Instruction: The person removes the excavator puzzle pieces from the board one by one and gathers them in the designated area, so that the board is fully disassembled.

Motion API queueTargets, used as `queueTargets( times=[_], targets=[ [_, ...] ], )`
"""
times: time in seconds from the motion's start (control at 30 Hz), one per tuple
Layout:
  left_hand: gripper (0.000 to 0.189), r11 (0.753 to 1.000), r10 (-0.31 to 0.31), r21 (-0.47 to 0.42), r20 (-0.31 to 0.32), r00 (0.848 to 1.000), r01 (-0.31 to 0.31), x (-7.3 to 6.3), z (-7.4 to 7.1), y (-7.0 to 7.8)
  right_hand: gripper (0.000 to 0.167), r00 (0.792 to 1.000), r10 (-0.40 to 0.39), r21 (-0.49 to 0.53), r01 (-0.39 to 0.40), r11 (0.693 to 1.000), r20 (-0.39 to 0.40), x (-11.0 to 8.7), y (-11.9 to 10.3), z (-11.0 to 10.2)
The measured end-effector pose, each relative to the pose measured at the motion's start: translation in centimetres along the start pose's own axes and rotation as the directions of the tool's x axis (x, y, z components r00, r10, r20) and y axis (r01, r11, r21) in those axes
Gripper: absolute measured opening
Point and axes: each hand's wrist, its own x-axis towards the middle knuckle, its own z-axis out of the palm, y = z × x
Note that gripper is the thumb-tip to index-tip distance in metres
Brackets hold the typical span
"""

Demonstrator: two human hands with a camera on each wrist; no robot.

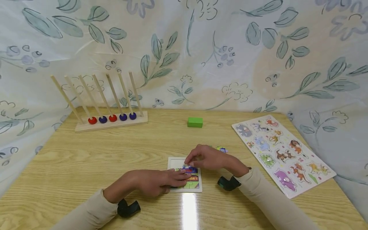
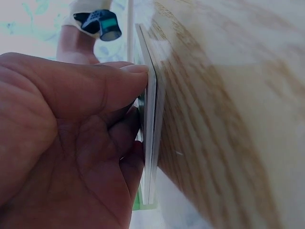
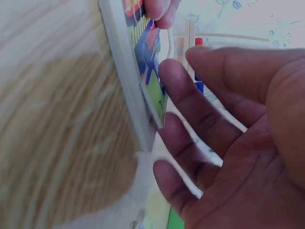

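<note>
A small jigsaw puzzle with a white frame (image 1: 200, 189) lies on the table, its upper left part showing bare white. My left hand (image 1: 153, 182) rests on it with fingers extended over the picture. In the left wrist view, the left thumb (image 2: 136, 69) touches the frame's edge. My right hand (image 1: 211, 156) is over the puzzle's upper right, fingers bent loosely downward. In the right wrist view, its fingertips touch a colourful puzzle piece (image 3: 155, 90), which sits slightly tilted, one corner raised off the frame. The right thumb stays off the piece.
Loose puzzle pieces (image 1: 222, 149) lie just beyond the right hand, partly hidden. A green block (image 1: 195, 122) stands farther back. At the back left is a wooden peg rack (image 1: 112, 124) with red and blue beads. An animal puzzle board (image 1: 283, 153) lies at the right.
</note>
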Motion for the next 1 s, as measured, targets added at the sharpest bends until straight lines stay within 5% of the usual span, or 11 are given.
queueTargets(
  times=[0.17,1.0],
  targets=[
    [0.056,1.000,0.004,0.010,-0.002,1.000,-0.004,0.02,0.06,0.09,0.022,0.999,-0.045,-0.037,0.046,0.998,0.027,0.11,-0.21,0.17],
    [0.056,1.000,0.009,0.006,-0.009,1.000,-0.009,-0.04,-0.04,-0.12,0.022,1.000,0.012,0.000,-0.012,1.000,0.027,0.33,-0.80,-0.04]
  ],
)
